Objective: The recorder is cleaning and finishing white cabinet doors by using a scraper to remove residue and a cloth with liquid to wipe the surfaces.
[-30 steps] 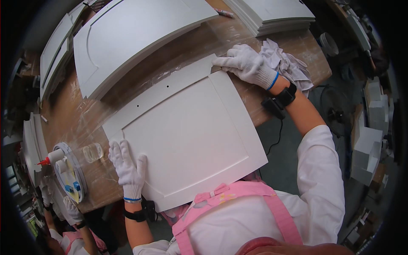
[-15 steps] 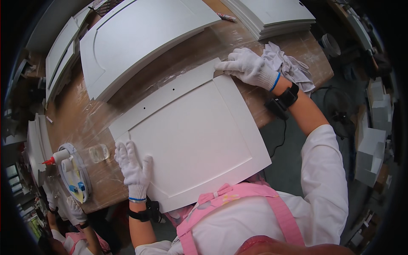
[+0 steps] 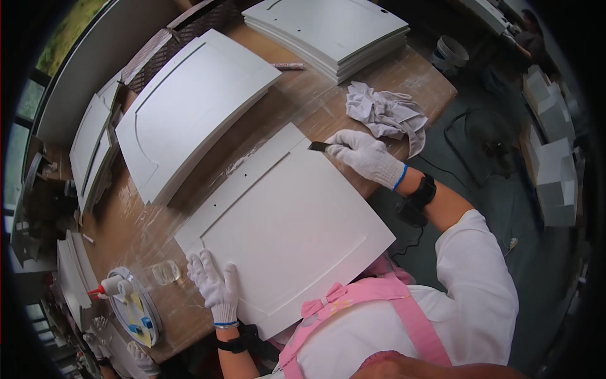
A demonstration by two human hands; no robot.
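A white recessed panel (image 3: 297, 227), like a cabinet door, lies tilted across the table's near edge, with two small dark holes along its far rail. My left hand (image 3: 214, 282), in a white knit glove, rests on the panel's left corner with its fingers stretched out. In my right hand (image 3: 363, 156), gloved too, a small dark flat piece (image 3: 318, 146) is pinched between the fingers. Its end points at the panel's far right corner. Whether it is a blade, a brush or an abrasive strip I cannot tell.
Beyond the panel stand a stack of white panels (image 3: 196, 107) and another stack (image 3: 328, 31). A crumpled cloth (image 3: 385, 110) lies right. A red-tipped bottle (image 3: 113, 288), a round tray (image 3: 154, 319) and a clear jar (image 3: 166, 272) sit left. Another person's gloved hand (image 3: 142, 360) shows lower left.
My right hand has drawn back slightly from the panel's far right corner, and the dark piece in it now shows clearly. My left hand stays on the panel. The whole view has shifted.
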